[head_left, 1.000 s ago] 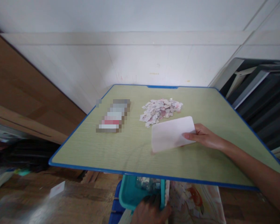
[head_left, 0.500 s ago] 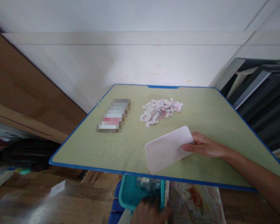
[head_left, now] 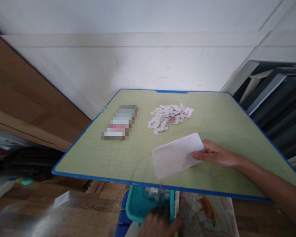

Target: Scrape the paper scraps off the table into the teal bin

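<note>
Down near the front edge of the table (head_left: 212, 121): white card (head_left: 176, 155), flat and rounded at the corners, tilted slightly with its left corner close to the blue rim. Pinched at its right end by the right hand (head_left: 215, 154), thumb on top, fingers curled beneath, forearm running off to the lower right. Closed on the card, then, not loose. Behind the card, a little apart from it, a heap of small paper scraps (head_left: 170, 116), white and pink, spread on the green tabletop. Left of the heap, a blurred-out rectangular item (head_left: 119, 122), not readable.

Below the table's front rim, directly under the card's lower corner: teal bin (head_left: 139, 205) with more scraps inside. Gripped at its near wall by the left hand (head_left: 159, 224), fingers wrapped over the edge, only the top of the hand in view. Right of the bin, a printed sheet or bag (head_left: 207, 214) strewn with scraps, partly hidden by the table.

Further out: wooden floor, brown board leaning at left, pale wall behind, dark stacked frames (head_left: 276, 95) at right.
</note>
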Available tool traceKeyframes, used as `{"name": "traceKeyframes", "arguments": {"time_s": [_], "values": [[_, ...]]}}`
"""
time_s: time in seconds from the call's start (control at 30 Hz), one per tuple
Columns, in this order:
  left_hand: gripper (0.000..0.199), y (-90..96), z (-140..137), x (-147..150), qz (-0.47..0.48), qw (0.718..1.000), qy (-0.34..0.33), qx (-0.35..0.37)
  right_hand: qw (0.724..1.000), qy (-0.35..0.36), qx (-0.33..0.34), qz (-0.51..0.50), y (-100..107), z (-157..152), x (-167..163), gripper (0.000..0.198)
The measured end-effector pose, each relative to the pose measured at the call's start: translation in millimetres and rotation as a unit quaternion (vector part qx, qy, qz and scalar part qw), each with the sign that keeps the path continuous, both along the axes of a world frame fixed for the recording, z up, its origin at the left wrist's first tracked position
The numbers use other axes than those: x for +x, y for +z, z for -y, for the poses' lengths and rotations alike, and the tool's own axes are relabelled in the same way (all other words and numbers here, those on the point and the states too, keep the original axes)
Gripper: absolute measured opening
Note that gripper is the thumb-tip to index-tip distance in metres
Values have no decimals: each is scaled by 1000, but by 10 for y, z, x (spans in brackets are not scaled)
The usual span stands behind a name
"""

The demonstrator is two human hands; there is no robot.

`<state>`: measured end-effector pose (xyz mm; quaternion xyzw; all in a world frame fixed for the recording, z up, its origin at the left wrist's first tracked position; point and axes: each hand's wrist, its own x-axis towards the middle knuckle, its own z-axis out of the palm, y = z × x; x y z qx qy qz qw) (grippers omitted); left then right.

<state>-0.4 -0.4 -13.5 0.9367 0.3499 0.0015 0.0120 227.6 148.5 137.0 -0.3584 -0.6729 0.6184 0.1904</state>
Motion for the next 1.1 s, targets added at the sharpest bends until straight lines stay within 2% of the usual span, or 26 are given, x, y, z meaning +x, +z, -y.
{"name": "traceKeyframes", "arguments": {"time_s": [0.2, 0.3, 0.37, 0.47, 0.57, 0.7, 0.83, 1.0, 1.1], "values": [[25, 39, -4, -3, -12, 1000, -2, -19, 1000, 26, -5, 15, -7, 25, 25, 32], [27, 61, -7, -2, -11, 1000, -3, -24, 1000, 5, -18, -4, -21, 15, 49, 29], [28, 62, -5, -3, -9, 1000, -2, -23, 999, -40, -17, -14, -38, -16, 73, 26], [25, 48, -5, -3, -1, 1000, 3, -16, 987, -159, -8, -36, -72, -93, 119, 25], [29, 46, -11, 3, 9, 1000, -7, -7, 955, -287, 38, -73, -102, -186, 171, 24], [33, 68, -23, 13, 11, 1000, -16, -8, 919, -371, 120, -51, -121, -284, 233, 28], [31, 68, -34, 10, 18, 999, -30, -4, 909, -381, 167, 15, -132, -332, 254, 31], [33, 75, -38, 10, 23, 999, -27, -19, 917, -351, 184, 47, -149, -359, 253, 28], [32, 99, -43, 19, 19, 999, -19, -19, 912, -364, 188, 41, -176, -368, 265, 25]]}}
